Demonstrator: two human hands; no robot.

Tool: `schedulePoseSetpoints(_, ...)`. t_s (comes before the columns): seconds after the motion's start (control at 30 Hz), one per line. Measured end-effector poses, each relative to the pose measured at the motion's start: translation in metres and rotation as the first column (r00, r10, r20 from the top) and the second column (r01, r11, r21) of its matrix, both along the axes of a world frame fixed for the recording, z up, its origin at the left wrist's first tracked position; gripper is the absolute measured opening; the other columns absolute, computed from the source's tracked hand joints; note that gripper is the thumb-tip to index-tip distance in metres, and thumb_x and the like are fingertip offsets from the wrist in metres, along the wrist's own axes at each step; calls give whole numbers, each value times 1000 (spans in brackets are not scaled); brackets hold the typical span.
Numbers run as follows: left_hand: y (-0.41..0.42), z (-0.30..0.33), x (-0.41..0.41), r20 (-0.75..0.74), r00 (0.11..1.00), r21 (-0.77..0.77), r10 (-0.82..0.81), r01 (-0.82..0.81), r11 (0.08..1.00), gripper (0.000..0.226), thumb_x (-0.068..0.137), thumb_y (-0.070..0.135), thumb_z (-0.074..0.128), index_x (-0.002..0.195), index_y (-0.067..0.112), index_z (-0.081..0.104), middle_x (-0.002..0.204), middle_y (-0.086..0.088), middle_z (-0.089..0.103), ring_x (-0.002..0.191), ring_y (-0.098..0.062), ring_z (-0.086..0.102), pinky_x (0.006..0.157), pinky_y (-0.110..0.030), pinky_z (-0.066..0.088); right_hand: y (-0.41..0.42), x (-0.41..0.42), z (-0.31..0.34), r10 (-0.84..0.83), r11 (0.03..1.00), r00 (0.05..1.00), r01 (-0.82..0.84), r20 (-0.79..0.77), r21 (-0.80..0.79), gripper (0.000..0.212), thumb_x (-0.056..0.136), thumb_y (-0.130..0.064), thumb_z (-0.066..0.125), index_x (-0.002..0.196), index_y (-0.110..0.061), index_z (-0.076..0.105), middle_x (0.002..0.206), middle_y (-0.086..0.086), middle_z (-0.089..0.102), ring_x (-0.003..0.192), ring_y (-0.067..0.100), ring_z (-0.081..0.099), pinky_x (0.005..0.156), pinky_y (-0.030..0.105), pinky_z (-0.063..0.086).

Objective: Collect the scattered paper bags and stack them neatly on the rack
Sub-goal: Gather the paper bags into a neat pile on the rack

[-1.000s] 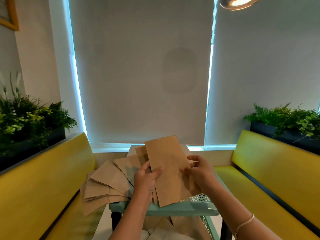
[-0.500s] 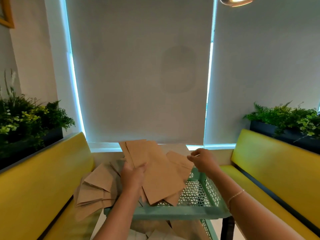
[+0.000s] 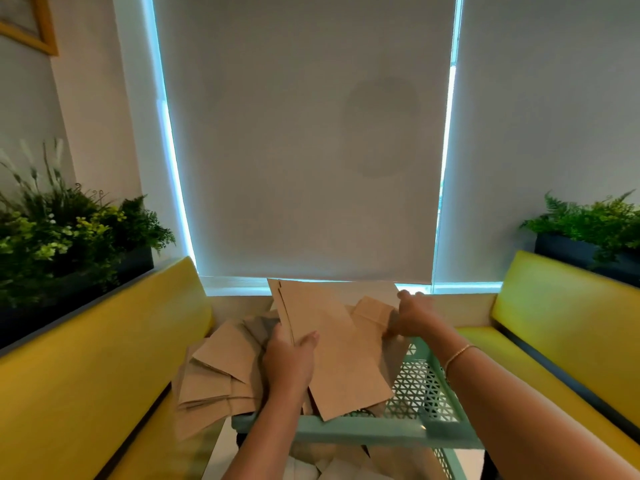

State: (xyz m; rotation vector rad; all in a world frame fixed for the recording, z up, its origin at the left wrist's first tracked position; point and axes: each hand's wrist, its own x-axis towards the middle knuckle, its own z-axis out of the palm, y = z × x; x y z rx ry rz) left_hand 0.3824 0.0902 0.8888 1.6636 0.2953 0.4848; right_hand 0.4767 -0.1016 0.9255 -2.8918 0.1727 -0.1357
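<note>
Brown paper bags (image 3: 339, 355) are lying on a mint-green rack (image 3: 424, 386) showing a triangle-lattice pattern. Yellow benches (image 3: 104, 358) are flanking it.

Two bare forearms reach forward. The left hand (image 3: 289, 362) is closed in a pinch, thumb on top. The right hand (image 3: 412, 315), further forward, curls its fingers closed; a thin bracelet circles that wrist.

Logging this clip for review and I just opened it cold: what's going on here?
A person is gathering brown paper bags onto a mint-green perforated rack. The left hand holds a small stack of bags tilted above the rack, while the right hand grips another bag at the rack's far side. A loose pile of bags sits fanned out, overhanging the rack's left edge toward the yellow bench, not yet tidied.
</note>
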Motion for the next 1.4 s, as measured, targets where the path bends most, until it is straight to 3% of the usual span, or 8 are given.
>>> schedulePoseSetpoints(0.1,0,-1,-1,-2,1000,20,-19,19,1000,33,86,20,65,117,15,54,111,-8,62,99,-26,60,87,-43,52,-5,6,-4,1,1000,999,-1,-40,-9,82,54,-58,79,120,-18,52,123,7,57,115,28,52,96,43,46)
schedulePoseSetpoints(0.27,0,0,2,-5,1000,29,-20,20,999,32,86,19,66,115,14,54,111,-9,63,100,-27,60,88,-42,51,-5,-2,-2,4,1000,988,-9,156,30,33,72,-24,66,103,-14,63,110,9,64,103,28,60,86,35,51)
schedulePoseSetpoints(0.47,0,0,1,-2,1000,41,-25,25,999,34,87,20,65,118,13,53,113,-8,61,102,-25,58,84,-37,50,-1,-20,1,0,994,966,-28,258,104,27,79,-5,54,101,-13,68,104,8,66,98,26,62,79,31,51)
schedulePoseSetpoints(0.77,1,3,-1,13,1000,-17,-23,23,1000,29,87,22,65,111,15,52,112,-8,61,95,-22,56,81,-35,49,-35,-55,48,29,854,962,-165,271,493,10,76,-4,72,71,-10,66,65,5,60,52,16,54,45,21,50)
schedulePoseSetpoints(1.0,-1,6,-6,50,997,-101,-57,62,993,71,81,15,71,140,20,32,132,-7,49,109,-23,51,83,-35,44,-55,-105,97,-248,655,725,-363,642,663,21,75,-12,75,62,-24,64,61,0,64,52,18,59,69,39,57)
schedulePoseSetpoints(1.17,-2,6,-4,140,981,-150,-135,156,976,73,81,-3,66,141,21,33,136,-3,45,116,-17,45,94,-35,41,-18,-136,45,104,798,795,-425,598,427,36,76,-7,73,56,-35,62,71,-6,69,73,16,64,76,34,51)
schedulePoseSetpoints(1.3,2,8,-5,142,987,-430,-68,124,894,42,92,2,50,131,17,40,122,-13,51,104,-27,51,75,-35,49,-7,-144,10,318,767,835,-505,450,395,45,73,-5,77,48,-39,62,61,-16,66,66,1,63,73,21,51)
schedulePoseSetpoints(1.4,4,6,-3,110,992,-276,-53,82,958,28,91,8,55,116,21,49,117,-7,52,92,-17,52,63,-26,44,-2,-147,3,440,776,817,-555,373,300,41,73,-8,77,55,-41,60,56,-19,61,68,-11,60,69,4,44)
